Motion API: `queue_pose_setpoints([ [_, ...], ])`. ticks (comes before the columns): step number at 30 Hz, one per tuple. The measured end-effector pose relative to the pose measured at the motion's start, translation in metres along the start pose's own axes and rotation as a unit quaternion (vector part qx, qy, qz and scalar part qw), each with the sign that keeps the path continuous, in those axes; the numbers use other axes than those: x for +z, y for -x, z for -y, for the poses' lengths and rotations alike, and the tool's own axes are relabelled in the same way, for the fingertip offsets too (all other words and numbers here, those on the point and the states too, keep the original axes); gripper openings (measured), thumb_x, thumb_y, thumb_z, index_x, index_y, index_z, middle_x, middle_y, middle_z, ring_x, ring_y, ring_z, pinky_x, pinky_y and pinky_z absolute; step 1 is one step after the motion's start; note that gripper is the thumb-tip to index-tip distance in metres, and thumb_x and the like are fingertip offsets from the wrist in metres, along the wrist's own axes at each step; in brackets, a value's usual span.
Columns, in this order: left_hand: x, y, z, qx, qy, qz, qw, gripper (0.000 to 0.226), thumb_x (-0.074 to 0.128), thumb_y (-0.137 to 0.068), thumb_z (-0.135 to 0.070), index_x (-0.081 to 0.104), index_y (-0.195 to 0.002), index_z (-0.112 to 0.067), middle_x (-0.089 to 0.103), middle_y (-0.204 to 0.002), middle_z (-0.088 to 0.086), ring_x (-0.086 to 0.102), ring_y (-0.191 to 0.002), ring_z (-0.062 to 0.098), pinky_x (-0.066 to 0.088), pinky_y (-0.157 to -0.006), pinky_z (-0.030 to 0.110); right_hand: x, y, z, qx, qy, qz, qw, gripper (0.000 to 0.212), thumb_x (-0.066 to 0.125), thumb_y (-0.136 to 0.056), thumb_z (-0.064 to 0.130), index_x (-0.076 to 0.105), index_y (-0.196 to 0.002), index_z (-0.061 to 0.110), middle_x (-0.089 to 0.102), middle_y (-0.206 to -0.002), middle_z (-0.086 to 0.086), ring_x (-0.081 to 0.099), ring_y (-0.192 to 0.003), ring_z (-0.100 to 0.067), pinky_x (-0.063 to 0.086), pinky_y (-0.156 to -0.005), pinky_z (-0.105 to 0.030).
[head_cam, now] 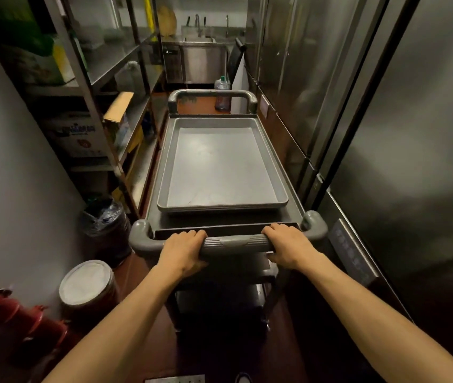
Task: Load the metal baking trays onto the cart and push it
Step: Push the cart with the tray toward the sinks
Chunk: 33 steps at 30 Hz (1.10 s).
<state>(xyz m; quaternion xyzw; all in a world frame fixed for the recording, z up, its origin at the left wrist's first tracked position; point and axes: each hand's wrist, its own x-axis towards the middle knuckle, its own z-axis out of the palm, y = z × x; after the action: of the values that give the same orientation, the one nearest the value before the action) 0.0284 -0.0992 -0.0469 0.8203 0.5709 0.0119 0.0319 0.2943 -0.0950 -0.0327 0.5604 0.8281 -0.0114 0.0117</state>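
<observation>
A grey plastic cart (153,208) fills the narrow aisle in front of me. A stack of metal baking trays (221,164) lies flat on its top shelf, the top tray empty. The ribbed near handle (233,242) runs across the cart's front. My left hand (182,251) grips the handle's left part, fingers wrapped over it. Further right on the same handle, my right hand (288,244) holds on. A second handle (211,93) arches over the cart's far end. The lower shelves are dark and mostly hidden.
Steel shelving (114,87) with boxes lines the left side. Tall steel refrigerator doors (385,120) line the right. A water jug (222,92) stands on the floor beyond the cart, before a steel sink (203,59). A black bin bag (106,228), a lidded bucket (88,283) and red cylinders (12,313) sit at lower left.
</observation>
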Motion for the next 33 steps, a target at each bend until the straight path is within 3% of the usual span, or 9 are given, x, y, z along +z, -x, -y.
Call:
queue_pose_setpoints([
  [5, 0.004, 0.001, 0.001, -0.011, -0.019, -0.028, 0.999, 0.027, 0.066, -0.074, -0.038, 0.054, -0.090, -0.021, 0.067, -0.090, 0.004, 0.062, -0.080, 0.027, 0.048, -0.067, 0.040, 0.009, -0.005, -0.004, 0.000, 0.019, 0.018, 1.000, 0.024, 0.068, -0.072, 0.025, 0.049, -0.085, 0.021, 0.065, -0.089, -0.003, 0.062, -0.081, -0.026, 0.050, -0.068, -0.038],
  [8, 0.006, -0.003, 0.011, 0.019, -0.042, -0.035, 0.998, 0.027, 0.065, -0.071, -0.046, 0.057, -0.083, -0.023, 0.069, -0.081, 0.002, 0.063, -0.071, 0.026, 0.041, -0.059, 0.035, 0.016, -0.010, -0.007, -0.024, 0.048, 0.001, 0.999, 0.024, 0.066, -0.069, 0.035, 0.046, -0.078, 0.025, 0.067, -0.078, 0.001, 0.062, -0.067, -0.023, 0.050, -0.058, -0.034],
  [12, 0.008, -0.010, 0.021, 0.027, -0.059, -0.044, 0.997, 0.030, 0.061, -0.067, -0.052, 0.059, -0.078, -0.024, 0.070, -0.074, 0.002, 0.064, -0.066, 0.026, 0.045, -0.058, 0.034, 0.023, -0.021, -0.011, -0.052, 0.054, -0.052, 0.996, 0.027, 0.063, -0.068, 0.046, 0.054, -0.074, 0.022, 0.068, -0.069, 0.001, 0.063, -0.058, -0.023, 0.051, -0.053, -0.033],
  [17, 0.009, -0.033, 0.029, 0.001, -0.051, -0.062, 0.997, 0.029, 0.061, -0.065, -0.048, 0.061, -0.079, -0.023, 0.070, -0.076, 0.002, 0.064, -0.068, 0.027, 0.047, -0.061, 0.034, 0.025, -0.051, -0.021, -0.070, 0.048, -0.093, 0.992, 0.028, 0.067, -0.064, 0.046, 0.054, -0.068, 0.021, 0.066, -0.061, 0.001, 0.061, -0.050, -0.023, 0.047, -0.048, -0.031],
  [21, 0.009, -0.056, 0.037, -0.015, -0.059, -0.084, 0.995, 0.025, 0.063, -0.062, -0.044, 0.058, -0.073, -0.023, 0.068, -0.072, 0.000, 0.063, -0.065, 0.026, 0.038, -0.054, 0.032, 0.024, -0.082, -0.032, -0.077, 0.059, -0.112, 0.989, 0.032, 0.072, -0.053, 0.043, 0.049, -0.060, 0.021, 0.060, -0.051, 0.002, 0.055, -0.040, -0.023, 0.035, -0.041, -0.025],
  [27, 0.007, -0.102, 0.058, -0.047, -0.032, -0.108, 0.993, 0.023, 0.069, -0.061, -0.041, 0.055, -0.069, -0.024, 0.064, -0.064, -0.004, 0.060, -0.059, 0.022, 0.045, -0.053, 0.032, 0.026, -0.142, -0.048, -0.088, 0.065, -0.139, 0.984, 0.032, 0.071, -0.049, 0.041, 0.048, -0.060, 0.021, 0.060, -0.049, 0.001, 0.056, -0.039, -0.026, 0.038, -0.040, -0.027],
  [33, -0.002, -0.154, 0.082, -0.055, -0.046, -0.109, 0.991, 0.023, 0.068, -0.063, -0.043, 0.057, -0.071, -0.024, 0.066, -0.067, -0.003, 0.063, -0.063, 0.026, 0.040, -0.053, 0.031, 0.022, -0.200, -0.061, -0.087, 0.079, -0.137, 0.983, 0.030, 0.071, -0.050, 0.038, 0.051, -0.062, 0.019, 0.063, -0.053, -0.002, 0.059, -0.044, -0.029, 0.036, -0.043, -0.029],
])
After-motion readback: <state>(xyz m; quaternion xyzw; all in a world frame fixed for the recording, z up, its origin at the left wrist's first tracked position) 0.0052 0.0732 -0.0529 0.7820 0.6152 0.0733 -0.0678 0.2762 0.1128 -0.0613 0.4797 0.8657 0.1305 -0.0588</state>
